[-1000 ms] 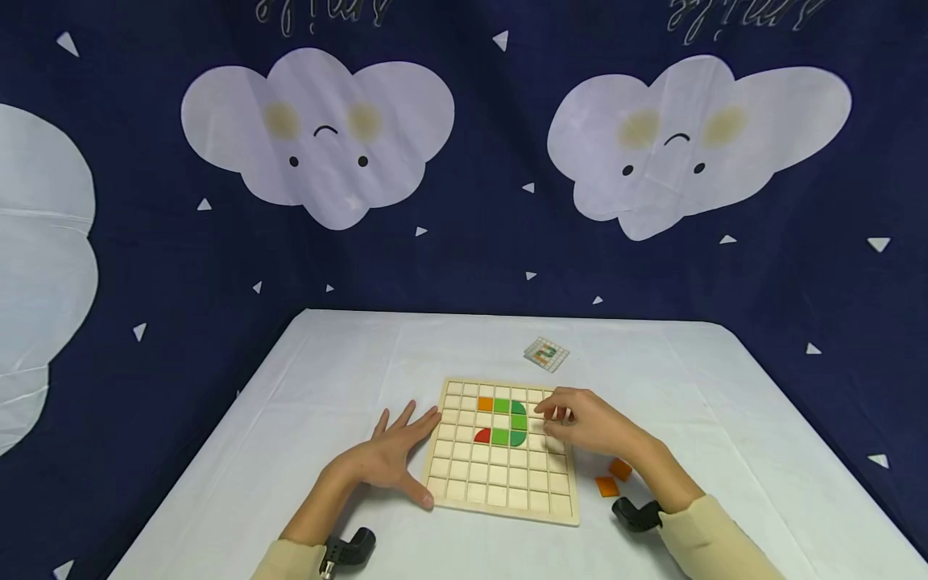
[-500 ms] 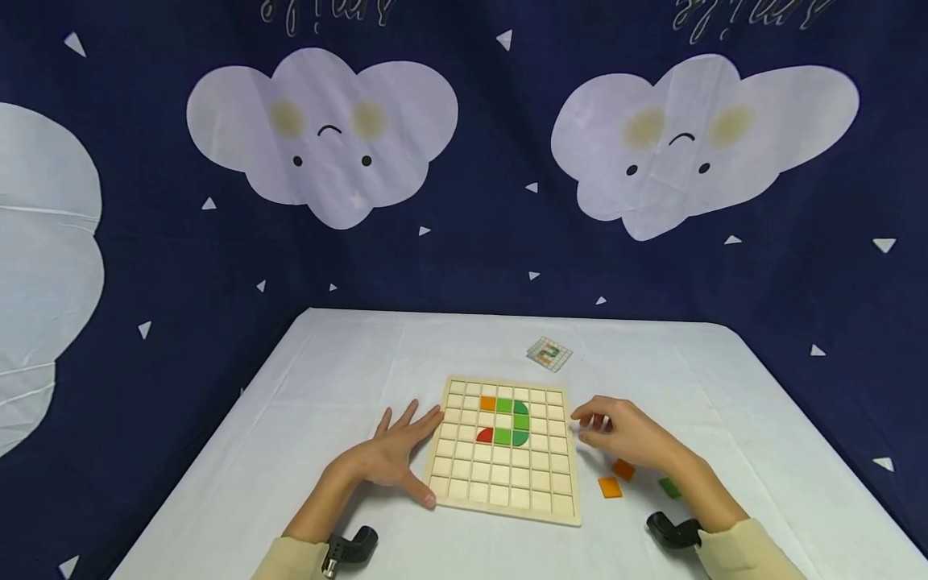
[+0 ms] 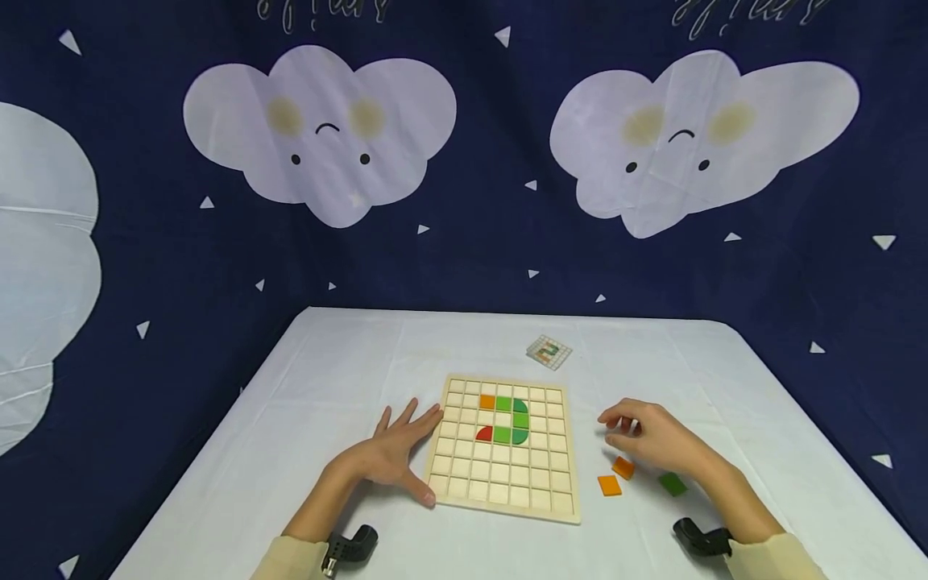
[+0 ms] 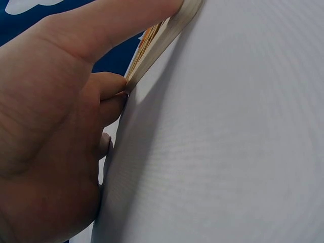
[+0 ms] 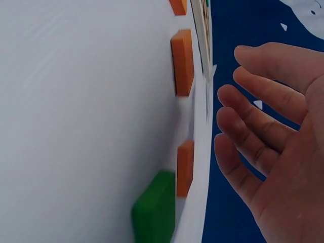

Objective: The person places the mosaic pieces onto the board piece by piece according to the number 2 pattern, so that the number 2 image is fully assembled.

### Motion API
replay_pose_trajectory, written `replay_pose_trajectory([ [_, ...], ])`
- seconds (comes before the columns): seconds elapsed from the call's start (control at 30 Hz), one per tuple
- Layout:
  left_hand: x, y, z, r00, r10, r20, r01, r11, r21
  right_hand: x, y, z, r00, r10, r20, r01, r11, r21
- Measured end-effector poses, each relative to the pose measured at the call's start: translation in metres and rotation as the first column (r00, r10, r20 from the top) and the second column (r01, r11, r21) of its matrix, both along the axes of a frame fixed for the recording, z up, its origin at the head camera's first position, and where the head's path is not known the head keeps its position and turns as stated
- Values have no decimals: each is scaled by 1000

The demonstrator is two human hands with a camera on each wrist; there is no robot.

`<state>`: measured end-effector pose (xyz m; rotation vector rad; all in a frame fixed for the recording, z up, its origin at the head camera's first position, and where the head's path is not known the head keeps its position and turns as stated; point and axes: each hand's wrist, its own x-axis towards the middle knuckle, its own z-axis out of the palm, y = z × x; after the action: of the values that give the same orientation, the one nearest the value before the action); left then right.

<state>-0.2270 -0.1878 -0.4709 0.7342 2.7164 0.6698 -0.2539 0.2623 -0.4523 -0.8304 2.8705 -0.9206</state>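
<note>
While the left hand (image 3: 391,456) sits spread, thumb and index finger touching the left side of the grid board (image 3: 500,490) flat on the white table (image 3: 406,346), I see the right hand (image 3: 651,435) loosely curled, empty, right of the board near orange tiles (image 3: 610,486) and a green tile (image 3: 673,484).

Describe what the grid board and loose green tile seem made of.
The grid board looks like pale, matte wood, by its beige edge and cells. The loose green tile could be smooth painted wood or plastic: even colour, no visible grain.
</note>
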Motion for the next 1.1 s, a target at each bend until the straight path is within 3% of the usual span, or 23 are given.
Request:
replay_pose_trajectory([
  [0.4, 0, 1, 0, 1000, 6, 3, -6, 1000, -7, 16, 30, -1, 999, -35, 12, 34, 998, 47],
  [1.1, 1, 1, 3, 1000, 10, 12, -10, 1000, -6, 49, 70, -8, 997, 33, -68, -31, 999, 32],
])
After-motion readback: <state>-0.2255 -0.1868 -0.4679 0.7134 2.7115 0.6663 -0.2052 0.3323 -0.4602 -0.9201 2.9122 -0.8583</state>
